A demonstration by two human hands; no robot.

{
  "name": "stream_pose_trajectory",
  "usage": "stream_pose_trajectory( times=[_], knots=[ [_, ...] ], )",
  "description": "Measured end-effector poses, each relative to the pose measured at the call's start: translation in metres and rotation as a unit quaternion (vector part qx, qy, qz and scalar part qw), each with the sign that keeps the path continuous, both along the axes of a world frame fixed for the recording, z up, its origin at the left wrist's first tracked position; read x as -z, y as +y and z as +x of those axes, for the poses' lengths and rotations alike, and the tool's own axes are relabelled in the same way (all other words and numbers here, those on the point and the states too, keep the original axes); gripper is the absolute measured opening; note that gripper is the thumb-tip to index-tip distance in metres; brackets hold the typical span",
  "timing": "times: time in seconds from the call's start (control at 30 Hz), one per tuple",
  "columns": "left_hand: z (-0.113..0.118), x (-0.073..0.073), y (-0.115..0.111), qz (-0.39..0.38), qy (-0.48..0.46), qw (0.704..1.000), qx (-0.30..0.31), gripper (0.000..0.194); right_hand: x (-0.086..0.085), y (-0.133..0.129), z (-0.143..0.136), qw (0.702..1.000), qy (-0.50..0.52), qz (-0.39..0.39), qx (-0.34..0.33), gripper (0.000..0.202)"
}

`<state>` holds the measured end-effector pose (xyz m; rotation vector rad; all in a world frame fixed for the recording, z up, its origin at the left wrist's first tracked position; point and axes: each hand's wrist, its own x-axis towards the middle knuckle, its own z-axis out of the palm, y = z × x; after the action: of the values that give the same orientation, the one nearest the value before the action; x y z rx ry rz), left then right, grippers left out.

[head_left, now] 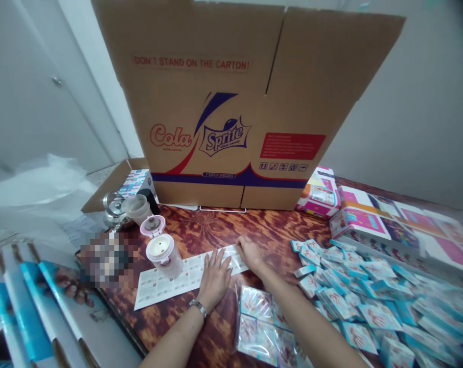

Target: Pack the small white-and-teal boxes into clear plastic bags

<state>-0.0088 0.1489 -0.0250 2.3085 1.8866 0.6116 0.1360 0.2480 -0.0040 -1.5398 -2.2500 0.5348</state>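
A long white printed sheet [166,287] lies slantwise on the brown patterned table [208,225]. My left hand [215,276] rests flat on its middle with the fingers spread. At the sheet's right end, my right hand [250,252] has its fingers closed on the edge. An opened pink and white cup [164,253] stands on the left part of the sheet. Below my right forearm, partly hidden by it, is a clear-wrapped pack of small boxes [256,327].
A large carton [224,102] stands upright behind. Many small blue and white boxes [346,286] are heaped at the right, near pink packages [362,220]. At the left are a translucent cup [137,207], an open box [111,189] and folded cartons [43,306].
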Motion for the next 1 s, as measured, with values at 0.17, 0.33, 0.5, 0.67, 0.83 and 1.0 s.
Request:
stream_pose_trajectory(
  times=[0.17,0.33,0.5,0.67,0.83,1.0],
  knots=[
    [-0.001,-0.002,-0.001,-0.002,-0.01,1.0,0.002,0.034,-0.001,-0.004,0.008,0.997,0.048,0.028,-0.049,0.008],
    [-0.001,0.001,0.0,-0.005,-0.032,0.999,-0.001,0.032,-0.003,-0.009,0.009,0.993,0.086,0.053,-0.065,0.011],
    [-0.001,0.008,0.001,0.0,-0.047,0.999,-0.027,0.041,-0.006,-0.012,0.01,0.988,0.099,0.061,-0.099,0.011],
    [-0.001,0.011,0.001,0.008,-0.052,0.998,-0.033,0.05,-0.008,-0.017,0.013,0.984,0.117,0.053,-0.121,0.019],
    [-0.002,0.013,0.002,0.016,-0.056,0.998,-0.036,0.051,-0.006,-0.018,0.018,0.977,0.177,0.031,-0.116,0.009],
    [-0.001,0.014,0.003,0.029,-0.06,0.997,-0.039,0.051,-0.021,-0.012,0.021,0.959,0.28,0.011,-0.039,0.017]
  ],
)
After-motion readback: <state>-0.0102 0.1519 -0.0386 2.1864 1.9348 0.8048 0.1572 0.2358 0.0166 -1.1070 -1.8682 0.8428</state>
